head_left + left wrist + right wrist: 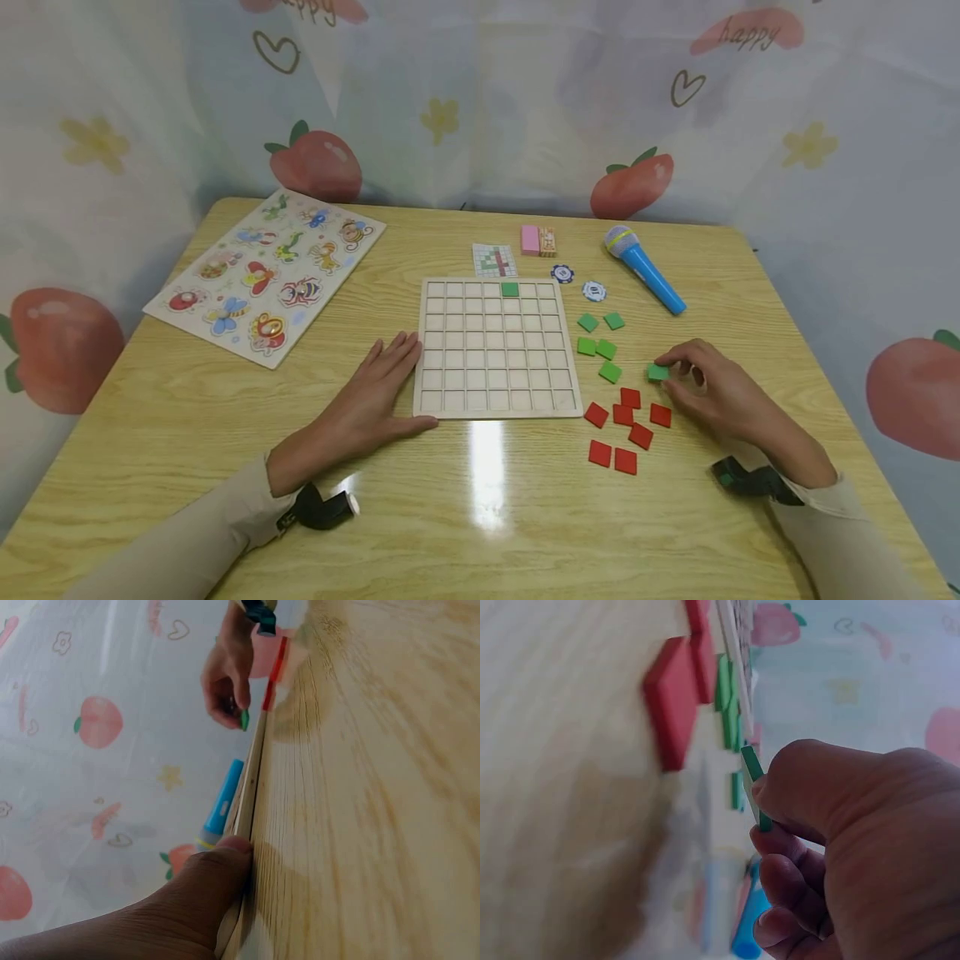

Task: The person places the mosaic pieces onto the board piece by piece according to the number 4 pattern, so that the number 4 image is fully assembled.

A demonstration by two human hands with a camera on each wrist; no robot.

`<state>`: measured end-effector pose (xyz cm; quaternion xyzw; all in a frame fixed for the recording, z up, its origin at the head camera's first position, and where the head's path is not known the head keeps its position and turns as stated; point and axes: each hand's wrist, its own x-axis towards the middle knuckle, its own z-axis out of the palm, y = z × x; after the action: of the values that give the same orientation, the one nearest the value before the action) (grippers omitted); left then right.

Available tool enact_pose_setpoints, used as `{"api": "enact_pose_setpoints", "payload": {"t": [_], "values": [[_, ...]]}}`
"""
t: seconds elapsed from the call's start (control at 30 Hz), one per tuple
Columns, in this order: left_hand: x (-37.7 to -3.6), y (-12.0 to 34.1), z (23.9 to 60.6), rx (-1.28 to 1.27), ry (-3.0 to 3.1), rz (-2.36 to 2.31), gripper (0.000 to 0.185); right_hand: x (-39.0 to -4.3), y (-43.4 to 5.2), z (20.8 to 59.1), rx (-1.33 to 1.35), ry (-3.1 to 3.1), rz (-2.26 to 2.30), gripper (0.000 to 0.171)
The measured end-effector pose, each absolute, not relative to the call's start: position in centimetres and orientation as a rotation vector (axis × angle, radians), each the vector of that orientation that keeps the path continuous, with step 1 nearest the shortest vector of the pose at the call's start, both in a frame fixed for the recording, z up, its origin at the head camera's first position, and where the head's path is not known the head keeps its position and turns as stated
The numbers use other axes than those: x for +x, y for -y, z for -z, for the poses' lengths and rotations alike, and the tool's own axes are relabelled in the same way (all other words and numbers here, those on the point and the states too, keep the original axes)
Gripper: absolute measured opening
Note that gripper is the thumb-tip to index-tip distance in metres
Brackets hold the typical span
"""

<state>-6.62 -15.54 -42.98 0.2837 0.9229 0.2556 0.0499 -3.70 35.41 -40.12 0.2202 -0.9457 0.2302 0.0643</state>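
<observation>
A white wooden grid board (498, 350) lies at the middle of the table, with one green tile (510, 289) in a top-row cell. My left hand (367, 400) rests at its left side, fingers straight along the edge and thumb at the near corner. Between thumb and fingertips my right hand (720, 396) pinches a green square tile (757, 787), right of the board. Several loose green tiles (606, 349) lie by the board's right edge. Several red tiles (641, 436) are spread nearer me, beside the right hand.
Behind the board are a small pattern card (494, 261), pink and patterned blocks (530, 240) and two poker chips (594, 291). A blue toy microphone (652, 277) lies at back right. An insect puzzle board (266, 275) covers the back left. A curtain (480, 100) hangs behind the table.
</observation>
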Motion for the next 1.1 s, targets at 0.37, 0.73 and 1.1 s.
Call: {"api": "enact_pose_setpoints", "payload": {"t": [0.37, 0.73, 1.1], "values": [[-6.5, 15.6, 42.9, 0.872, -2.81, -0.779, 0.112, -7.0, -30.3, 37.6, 0.821, 2.841, -0.679, 0.035], [-6.6, 15.5, 42.8, 0.875, -2.812, -0.768, 0.112, -11.3, -24.7, 37.3, 0.915, 2.85, -0.76, 0.027], [-6.7, 15.6, 42.7, 0.862, -2.809, -0.759, 0.112, -14.8, -20.1, 38.0, 0.992, 2.898, -0.803, 0.024]]}}
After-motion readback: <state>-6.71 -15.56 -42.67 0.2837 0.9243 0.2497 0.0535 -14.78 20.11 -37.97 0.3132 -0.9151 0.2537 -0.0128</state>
